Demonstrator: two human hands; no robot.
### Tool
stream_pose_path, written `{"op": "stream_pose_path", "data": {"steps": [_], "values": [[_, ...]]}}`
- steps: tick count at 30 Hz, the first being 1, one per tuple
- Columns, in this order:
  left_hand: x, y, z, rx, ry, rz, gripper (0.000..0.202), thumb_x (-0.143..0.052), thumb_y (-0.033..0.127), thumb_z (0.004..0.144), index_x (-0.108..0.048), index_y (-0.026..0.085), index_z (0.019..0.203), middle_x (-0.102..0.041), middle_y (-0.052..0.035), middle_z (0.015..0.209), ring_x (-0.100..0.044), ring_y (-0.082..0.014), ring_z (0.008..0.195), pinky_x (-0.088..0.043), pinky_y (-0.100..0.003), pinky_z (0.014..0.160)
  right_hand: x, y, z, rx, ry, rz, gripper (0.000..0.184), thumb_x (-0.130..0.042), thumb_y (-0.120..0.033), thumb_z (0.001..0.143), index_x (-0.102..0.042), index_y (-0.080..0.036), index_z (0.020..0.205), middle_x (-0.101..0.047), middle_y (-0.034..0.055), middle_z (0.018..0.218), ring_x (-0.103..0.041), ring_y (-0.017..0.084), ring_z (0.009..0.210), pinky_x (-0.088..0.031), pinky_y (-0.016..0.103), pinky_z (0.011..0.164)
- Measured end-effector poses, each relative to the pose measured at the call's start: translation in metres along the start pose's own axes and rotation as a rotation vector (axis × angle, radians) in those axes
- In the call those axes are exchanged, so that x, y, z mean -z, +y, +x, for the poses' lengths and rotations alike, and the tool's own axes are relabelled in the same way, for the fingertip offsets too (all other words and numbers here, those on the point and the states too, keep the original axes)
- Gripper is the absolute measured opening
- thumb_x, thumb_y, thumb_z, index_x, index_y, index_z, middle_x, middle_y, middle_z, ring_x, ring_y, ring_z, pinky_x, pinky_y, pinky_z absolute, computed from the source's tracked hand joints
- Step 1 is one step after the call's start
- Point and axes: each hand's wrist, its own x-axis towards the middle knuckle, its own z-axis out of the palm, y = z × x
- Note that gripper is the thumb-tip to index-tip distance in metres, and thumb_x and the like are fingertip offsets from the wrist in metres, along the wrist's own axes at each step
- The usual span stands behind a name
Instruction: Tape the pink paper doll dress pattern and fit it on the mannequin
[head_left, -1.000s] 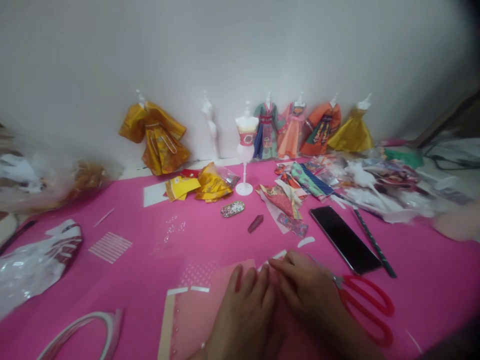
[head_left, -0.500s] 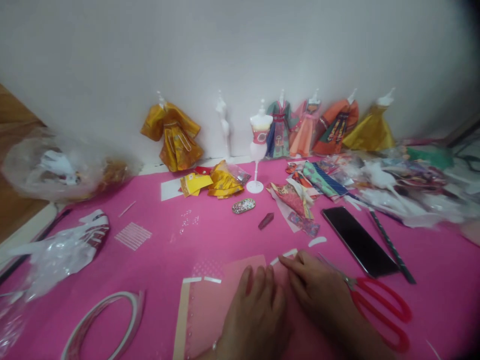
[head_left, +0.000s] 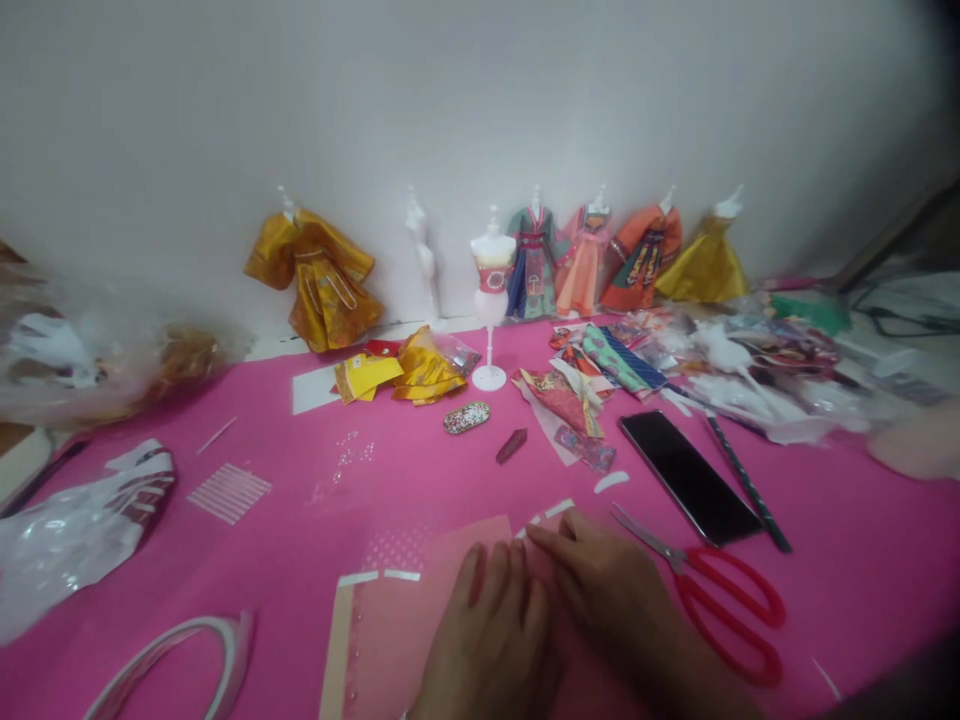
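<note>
My left hand lies with fingers pressed together flat on a pale pink sheet at the near edge of the pink table cover. My right hand rests beside it, its fingertips pressing the sheet's top right edge next to small white strips. Whether either hand pinches anything is hidden. Red-handled scissors lie just right of my right hand.
A black phone and a dark pencil lie right of centre. A white doll mannequin stands mid-table, dressed mannequins and a gold robe line the wall. Fabric scraps, plastic bags, a tape ring.
The view swung right, then back left. Both hands stayed on the pink sheet, sliding slightly toward me; the scissors' blades now show clear of my right hand.
</note>
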Motion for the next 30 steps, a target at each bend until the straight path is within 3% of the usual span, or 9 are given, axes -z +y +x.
{"op": "stream_pose_path", "data": {"steps": [7,16,21,30], "values": [[0.004,-0.001,0.006,0.007,0.036,0.017,0.037,-0.064,0.049,0.084,-0.074,0.017,0.100,-0.079,-0.0077,0.104,-0.063,-0.0307,0.099,-0.028,-0.047,0.099,-0.002,0.005,-0.001,-0.063,0.086,-0.037,0.031,-0.049,-0.009,0.088,-0.073,-0.018,0.105,-0.071,0.0079,0.087,-0.064,0.022,0.075,-0.041,0.032,0.065],[0.007,0.003,0.007,0.004,0.070,-0.013,0.032,-0.063,0.044,0.086,-0.075,0.015,0.096,-0.080,-0.0090,0.100,-0.063,-0.0290,0.094,-0.030,-0.046,0.097,-0.006,0.004,-0.002,-0.031,0.095,-0.082,0.036,-0.047,-0.011,0.088,-0.074,-0.022,0.108,-0.071,0.0065,0.084,-0.065,0.021,0.073,-0.044,0.030,0.062],[0.008,0.007,0.005,0.043,0.001,-0.065,0.039,-0.060,0.045,0.087,-0.070,0.012,0.105,-0.075,-0.0157,0.114,-0.063,-0.0302,0.104,-0.032,-0.047,0.101,-0.013,0.013,-0.006,-0.007,0.114,-0.122,0.039,-0.043,-0.013,0.088,-0.075,-0.020,0.109,-0.072,0.0111,0.091,-0.067,0.027,0.079,-0.048,0.037,0.068],[0.015,0.009,0.008,0.053,-0.100,-0.093,0.031,-0.048,0.041,0.095,-0.064,0.014,0.099,-0.073,-0.0094,0.101,-0.060,-0.0275,0.099,-0.032,-0.049,0.104,-0.021,0.023,-0.008,0.059,0.150,-0.145,0.037,-0.040,-0.018,0.092,-0.074,-0.018,0.108,-0.074,0.0114,0.095,-0.070,0.029,0.078,-0.051,0.042,0.067]]}}
